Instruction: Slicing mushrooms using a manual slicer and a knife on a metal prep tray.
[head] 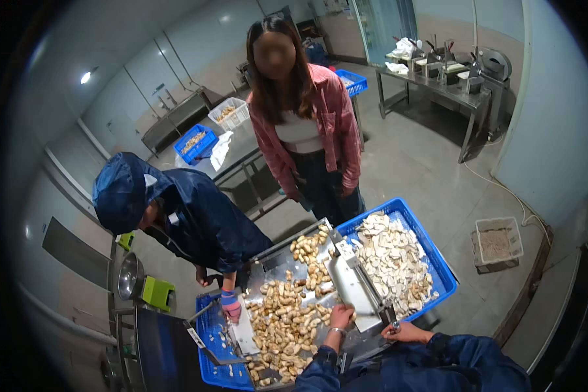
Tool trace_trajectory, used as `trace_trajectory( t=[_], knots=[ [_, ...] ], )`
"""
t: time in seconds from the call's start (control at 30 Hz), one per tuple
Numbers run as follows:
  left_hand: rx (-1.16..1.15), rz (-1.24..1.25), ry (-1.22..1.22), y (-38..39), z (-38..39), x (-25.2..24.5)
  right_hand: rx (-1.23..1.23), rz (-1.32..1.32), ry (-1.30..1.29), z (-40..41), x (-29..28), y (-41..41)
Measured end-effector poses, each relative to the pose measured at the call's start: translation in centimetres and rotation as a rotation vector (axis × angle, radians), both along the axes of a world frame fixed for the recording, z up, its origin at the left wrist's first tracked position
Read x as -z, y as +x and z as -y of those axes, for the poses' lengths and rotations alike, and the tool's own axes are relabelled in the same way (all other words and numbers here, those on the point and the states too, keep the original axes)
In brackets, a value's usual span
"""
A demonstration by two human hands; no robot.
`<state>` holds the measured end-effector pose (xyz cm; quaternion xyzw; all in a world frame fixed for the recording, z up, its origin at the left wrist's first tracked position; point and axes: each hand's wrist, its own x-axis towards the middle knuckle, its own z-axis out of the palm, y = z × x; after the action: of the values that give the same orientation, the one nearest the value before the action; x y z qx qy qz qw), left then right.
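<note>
My left hand [342, 317], with a bracelet at the wrist, holds a small brownish mushroom piece [354, 316] at the near edge of a white cutting board [350, 284]. Fingers of my right hand [401, 332] close round the handle end of a long metal cutter blade [367, 281] mounted over the board. Left of the board, whole brown-and-cream mushrooms [284, 323] lie heaped on a steel tray [269, 264]. Beyond the blade, pale slices [392, 259] fill much of a blue plastic crate [446, 289].
A co-worker in dark blue [206, 210] bends over a second cutter board [245, 328] and blue crate [203, 362] at left. Another person in a pink shirt [343, 127] stands across the table. A pale crate [522, 245] sits on the floor at right.
</note>
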<state>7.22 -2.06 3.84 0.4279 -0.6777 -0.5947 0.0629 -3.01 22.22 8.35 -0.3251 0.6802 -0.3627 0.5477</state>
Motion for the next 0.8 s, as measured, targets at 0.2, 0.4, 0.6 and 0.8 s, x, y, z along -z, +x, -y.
trace_trajectory(
  t=[0.2,0.4,0.6,0.8],
  knots=[
    [-0.160,0.086,-0.362,-6.3,-3.4,2.1,0.011,0.035,-0.002,0.7,-3.7,-0.9],
    [-0.245,-0.244,-0.019,-6.3,-3.8,5.2,0.126,0.006,-0.054,1.5,-4.7,-0.3],
    [-0.260,-0.308,-0.101,-5.4,-4.5,4.4,0.277,0.076,0.033,2.2,-7.7,0.4],
    [-0.664,-0.933,0.956,-6.7,-3.6,3.6,0.355,0.062,0.126,3.2,-10.6,1.0]
  ],
)
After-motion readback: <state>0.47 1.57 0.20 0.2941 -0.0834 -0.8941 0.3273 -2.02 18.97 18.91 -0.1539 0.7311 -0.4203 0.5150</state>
